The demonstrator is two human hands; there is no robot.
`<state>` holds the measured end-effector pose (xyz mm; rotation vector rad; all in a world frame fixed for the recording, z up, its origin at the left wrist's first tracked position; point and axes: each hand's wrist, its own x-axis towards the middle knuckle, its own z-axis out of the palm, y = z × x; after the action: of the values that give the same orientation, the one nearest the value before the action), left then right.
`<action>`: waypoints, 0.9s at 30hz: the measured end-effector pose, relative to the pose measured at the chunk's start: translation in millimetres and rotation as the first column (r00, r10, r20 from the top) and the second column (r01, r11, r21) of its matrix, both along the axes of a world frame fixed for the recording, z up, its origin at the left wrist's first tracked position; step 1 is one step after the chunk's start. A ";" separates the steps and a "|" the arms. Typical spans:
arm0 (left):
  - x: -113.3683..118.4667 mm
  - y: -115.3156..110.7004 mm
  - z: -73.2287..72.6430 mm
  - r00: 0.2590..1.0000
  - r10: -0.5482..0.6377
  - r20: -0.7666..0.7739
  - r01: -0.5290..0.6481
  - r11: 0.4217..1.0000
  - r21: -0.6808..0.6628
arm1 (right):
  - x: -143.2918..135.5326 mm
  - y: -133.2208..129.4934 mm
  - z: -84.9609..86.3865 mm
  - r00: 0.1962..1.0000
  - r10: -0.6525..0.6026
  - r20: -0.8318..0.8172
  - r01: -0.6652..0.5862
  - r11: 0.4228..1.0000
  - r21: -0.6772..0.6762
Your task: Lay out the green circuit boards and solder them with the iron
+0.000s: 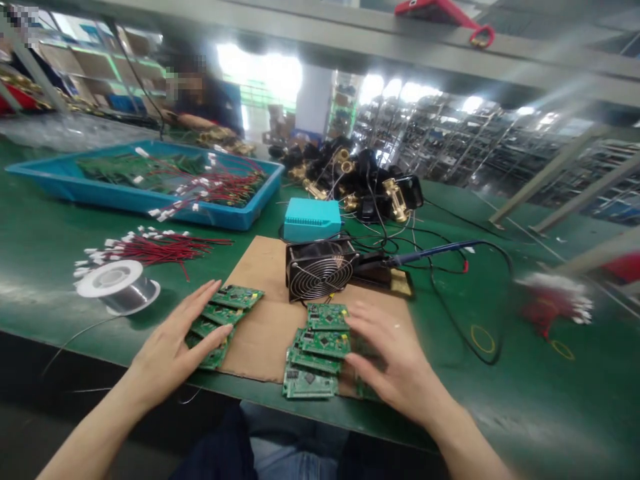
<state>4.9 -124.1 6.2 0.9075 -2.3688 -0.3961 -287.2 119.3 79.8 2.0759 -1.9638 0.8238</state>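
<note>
My left hand lies along the left side of an overlapping row of green circuit boards, its thumb over them and apart from the fingers. A second overlapping group of circuit boards lies to the right. Against its right edge is my right hand, fingers stretched and thumb apart. More boards are partly hidden beneath this hand. Both groups rest mostly on a cardboard sheet. Neither hand is closed round a board.
Behind the boards stand a black fan, a soldering iron and a teal box. At left are a solder wire spool, red wires and a blue tray. Brass-fitted black parts are heaped behind. A person is beyond.
</note>
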 end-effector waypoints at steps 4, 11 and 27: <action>-10.9 11.5 -0.1 1.000 -0.011 -0.010 0.011 0.998 0.059 | 14.0 -11.4 1.5 0.996 0.023 -0.086 -0.013 0.992 0.123; -26.1 42.7 8.6 0.999 -0.027 -0.018 0.028 0.997 0.072 | 13.3 -10.8 -0.1 0.993 0.035 -0.117 -0.012 0.982 0.189; 72.9 63.5 30.2 0.942 0.332 -0.040 -0.334 0.939 -0.080 | 7.6 -13.9 -7.3 0.967 0.086 -0.242 -0.072 0.995 0.064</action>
<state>77.8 -60.6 36.4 1.2279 -2.1362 -0.1675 -279.7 105.4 72.4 2.1798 -1.8026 0.5026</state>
